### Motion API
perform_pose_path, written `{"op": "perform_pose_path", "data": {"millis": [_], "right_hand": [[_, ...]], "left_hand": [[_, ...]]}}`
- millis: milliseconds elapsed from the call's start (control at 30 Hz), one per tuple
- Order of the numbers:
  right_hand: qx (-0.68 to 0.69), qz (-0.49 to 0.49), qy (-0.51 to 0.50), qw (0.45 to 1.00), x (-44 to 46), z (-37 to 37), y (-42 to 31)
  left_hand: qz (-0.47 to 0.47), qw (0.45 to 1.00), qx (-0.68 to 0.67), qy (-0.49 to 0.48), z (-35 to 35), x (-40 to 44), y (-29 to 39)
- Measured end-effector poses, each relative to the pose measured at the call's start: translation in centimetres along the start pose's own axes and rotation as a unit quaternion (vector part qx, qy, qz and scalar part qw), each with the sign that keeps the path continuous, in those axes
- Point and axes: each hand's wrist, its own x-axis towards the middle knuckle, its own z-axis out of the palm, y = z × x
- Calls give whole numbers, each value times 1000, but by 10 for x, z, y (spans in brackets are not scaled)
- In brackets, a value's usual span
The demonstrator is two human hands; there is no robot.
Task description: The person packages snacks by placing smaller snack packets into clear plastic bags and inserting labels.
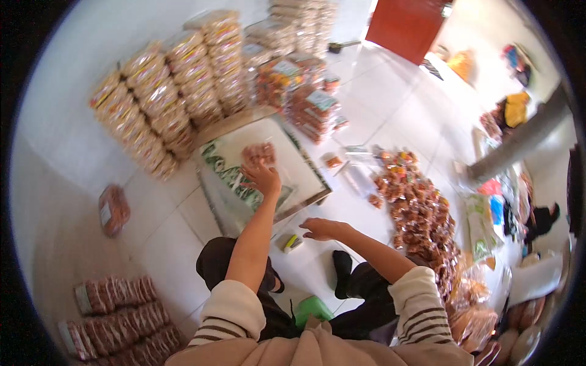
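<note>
My left hand (262,178) reaches over the low table (293,137), fingers spread, its fingertips at the near side of a clear pack of brown pieces (259,154). Under and beside that pack lies a printed green and white plastic sheet (229,177). My right hand (320,229) hovers off the table's near edge, above the floor, with fingers apart and nothing visible in them. A small yellow and white item (292,243) lies on the floor just left of it and below.
Tall stacks of packed goods (165,91) stand behind the table. Many small brown packets (421,213) are heaped on the right. Long packs (122,317) lie at the lower left, a single pack (114,210) above them. A green object (312,311) is between my legs.
</note>
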Motion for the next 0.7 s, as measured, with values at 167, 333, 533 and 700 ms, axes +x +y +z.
{"op": "perform_pose_path", "data": {"millis": [167,333,533,700], "right_hand": [[110,120,148,975,-120,-38,44],[169,204,409,874,-237,-50,66],[400,273,541,687,-342,34,111],[410,402,571,586,-371,124,152]], "left_hand": [[267,944,-191,-26,32,-55,95],[458,806,-317,-197,17,-159,188],[459,695,-298,-467,35,-232,224],[459,672,-198,-547,79,-276,217]]}}
